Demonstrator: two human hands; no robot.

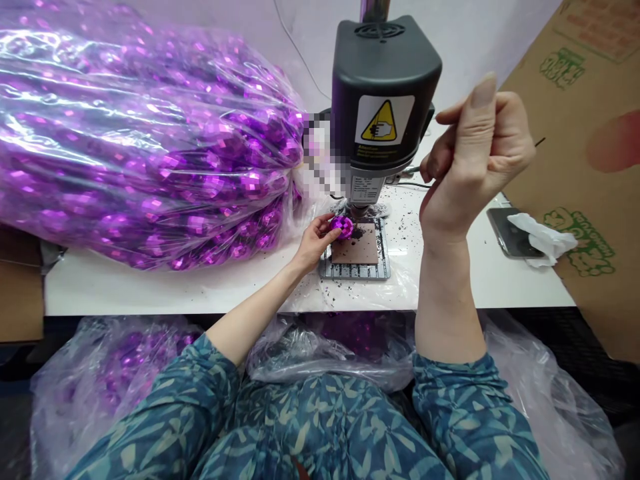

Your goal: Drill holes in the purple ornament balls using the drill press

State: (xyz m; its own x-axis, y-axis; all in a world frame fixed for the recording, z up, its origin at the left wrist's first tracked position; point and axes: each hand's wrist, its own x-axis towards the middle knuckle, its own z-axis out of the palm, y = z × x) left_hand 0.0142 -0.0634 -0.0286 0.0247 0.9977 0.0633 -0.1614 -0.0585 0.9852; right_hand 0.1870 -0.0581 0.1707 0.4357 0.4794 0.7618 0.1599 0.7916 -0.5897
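Observation:
My left hand (pixel 316 241) is closed on a purple mirrored ball (pixel 342 227), pinching it from its left side. The ball is under the spindle of a black bench drill press (pixel 385 87), over a brown square board (pixel 355 247) on the grey slotted base (pixel 383 270). Whether the drill bit touches the ball cannot be made out. My right hand (pixel 477 150) is raised at the machine's right side, fingers curled round its feed lever (pixel 413 171). Most of the lever is hidden behind the fingers. Dark shavings lie around the ball and base.
A large clear bag of purple mirrored balls (pixel 150 147) fills the left of the white table (pixel 150 287). On the right are a phone (pixel 507 233), a crumpled tissue (pixel 545 237) and a cardboard box (pixel 595 187). Plastic bags (pixel 120 373) hang below the table's front edge.

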